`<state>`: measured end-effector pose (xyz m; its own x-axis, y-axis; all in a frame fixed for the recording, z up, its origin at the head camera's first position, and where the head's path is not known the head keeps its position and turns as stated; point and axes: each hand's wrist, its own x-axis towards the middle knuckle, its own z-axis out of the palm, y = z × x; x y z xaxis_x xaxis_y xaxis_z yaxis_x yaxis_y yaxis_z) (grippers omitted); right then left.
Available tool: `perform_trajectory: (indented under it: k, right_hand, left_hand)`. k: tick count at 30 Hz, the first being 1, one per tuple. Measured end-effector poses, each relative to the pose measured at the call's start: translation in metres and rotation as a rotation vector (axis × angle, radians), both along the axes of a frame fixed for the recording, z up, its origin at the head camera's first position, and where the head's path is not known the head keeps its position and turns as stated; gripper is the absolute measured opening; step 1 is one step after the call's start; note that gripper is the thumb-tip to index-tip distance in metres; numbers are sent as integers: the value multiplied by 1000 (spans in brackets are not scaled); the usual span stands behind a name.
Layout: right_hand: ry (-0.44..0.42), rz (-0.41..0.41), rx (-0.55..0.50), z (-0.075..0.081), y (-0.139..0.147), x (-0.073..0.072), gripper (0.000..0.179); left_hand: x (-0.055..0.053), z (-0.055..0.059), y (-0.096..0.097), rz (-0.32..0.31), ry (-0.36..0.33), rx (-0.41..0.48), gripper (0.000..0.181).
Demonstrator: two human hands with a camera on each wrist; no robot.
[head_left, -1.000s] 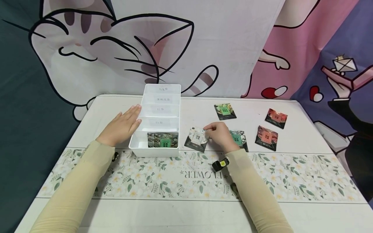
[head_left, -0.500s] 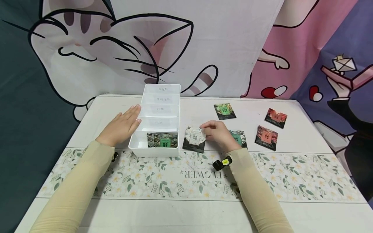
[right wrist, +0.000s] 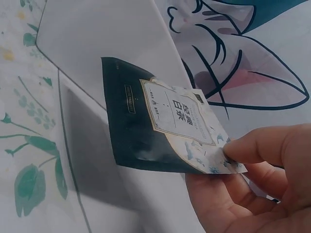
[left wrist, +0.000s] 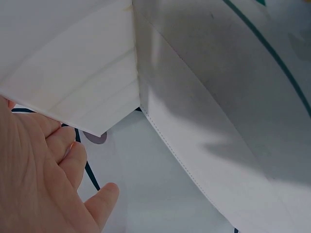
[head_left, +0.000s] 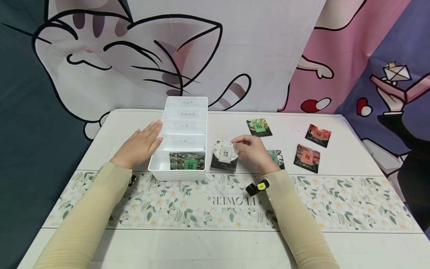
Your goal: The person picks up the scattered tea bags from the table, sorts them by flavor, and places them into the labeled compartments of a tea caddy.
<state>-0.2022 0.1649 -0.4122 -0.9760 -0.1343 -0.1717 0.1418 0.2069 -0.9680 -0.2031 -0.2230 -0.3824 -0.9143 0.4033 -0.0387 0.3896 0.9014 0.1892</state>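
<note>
My right hand [head_left: 252,151] pinches a white-and-dark tea bag sachet [head_left: 224,157] by its upper right corner, just right of the white divided box [head_left: 178,175]. In the right wrist view the sachet [right wrist: 155,124] is held between thumb and fingers, its printed label facing the camera. My left hand [head_left: 138,145] lies with straight fingers along the box's left side; the left wrist view has its fingers at the box rim. Labelled compartments step back through the box, and green-and-dark tea sachets [head_left: 187,161] stand in the front one.
A green sachet [head_left: 259,127] lies behind my right hand. Another green-labelled sachet [head_left: 277,158] is partly hidden by that hand. Two red sachets [head_left: 318,135] lie farther right. A flower-printed band [head_left: 161,205] crosses the table, and a cat-printed cloth hangs behind.
My right hand has lifted the white sachet slightly and tilted it more upright, shifting it a little left toward the box. The left hand has stayed in place.
</note>
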Motion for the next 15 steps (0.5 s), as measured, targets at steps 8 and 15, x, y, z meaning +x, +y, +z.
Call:
perform_trajectory:
  k: [8, 15]
  right_hand:
    - [32, -29, 16, 5, 1, 0, 18]
    - [43, -75, 0, 10, 0, 1, 20]
  left_hand:
    - [-1, -1, -1, 8, 3, 4, 67]
    - [-1, -1, 0, 11, -8, 8, 67]
